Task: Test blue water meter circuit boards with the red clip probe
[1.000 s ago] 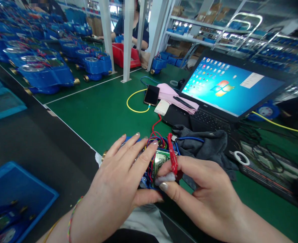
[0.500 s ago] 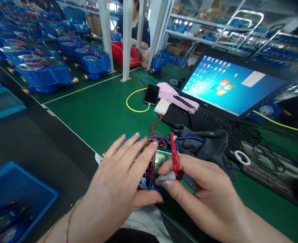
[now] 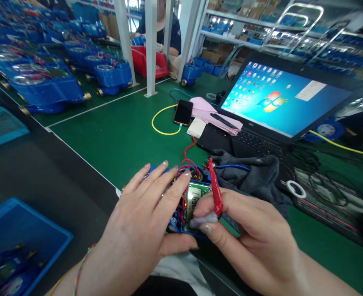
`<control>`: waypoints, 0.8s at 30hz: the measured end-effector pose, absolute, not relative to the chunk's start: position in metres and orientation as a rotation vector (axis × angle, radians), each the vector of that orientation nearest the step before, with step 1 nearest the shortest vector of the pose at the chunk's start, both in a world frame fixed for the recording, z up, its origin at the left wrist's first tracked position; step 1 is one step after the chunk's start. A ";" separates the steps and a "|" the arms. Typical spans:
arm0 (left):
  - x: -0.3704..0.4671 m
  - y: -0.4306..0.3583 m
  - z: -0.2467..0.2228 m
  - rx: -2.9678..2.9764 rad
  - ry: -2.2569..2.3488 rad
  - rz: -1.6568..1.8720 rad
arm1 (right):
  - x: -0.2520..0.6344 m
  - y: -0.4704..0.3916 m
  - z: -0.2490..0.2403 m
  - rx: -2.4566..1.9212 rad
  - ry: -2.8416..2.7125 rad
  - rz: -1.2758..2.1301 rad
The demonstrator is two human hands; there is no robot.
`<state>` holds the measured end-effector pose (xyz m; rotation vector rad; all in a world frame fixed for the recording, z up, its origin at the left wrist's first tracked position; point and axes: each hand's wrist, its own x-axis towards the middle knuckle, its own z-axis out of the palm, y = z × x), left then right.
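Green matting covers the surface, with rows of blue meters upper left and an open laptop upper right. Low in the frame's centre, the left hand lies flat, fingers spread, on an opened meter; the right hand pinches a white swab against it.

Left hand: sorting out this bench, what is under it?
Under the left hand lies a blue meter; its green display and coloured wires show beside the fingers. The rest of its body is covered.
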<state>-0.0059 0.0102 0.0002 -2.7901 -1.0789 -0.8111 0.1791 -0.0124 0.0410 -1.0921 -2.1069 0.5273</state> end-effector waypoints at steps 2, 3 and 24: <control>-0.006 0.011 0.002 -2.788 -1.076 -0.798 | 0.180 -0.013 0.040 -1.082 -2.112 0.515; -0.006 0.012 0.003 -2.789 -1.073 -0.789 | 0.180 -0.013 0.040 -1.080 -2.116 0.505; -0.006 0.010 -0.001 -2.794 -1.081 -0.771 | 0.180 -0.014 0.038 -1.077 -2.200 0.352</control>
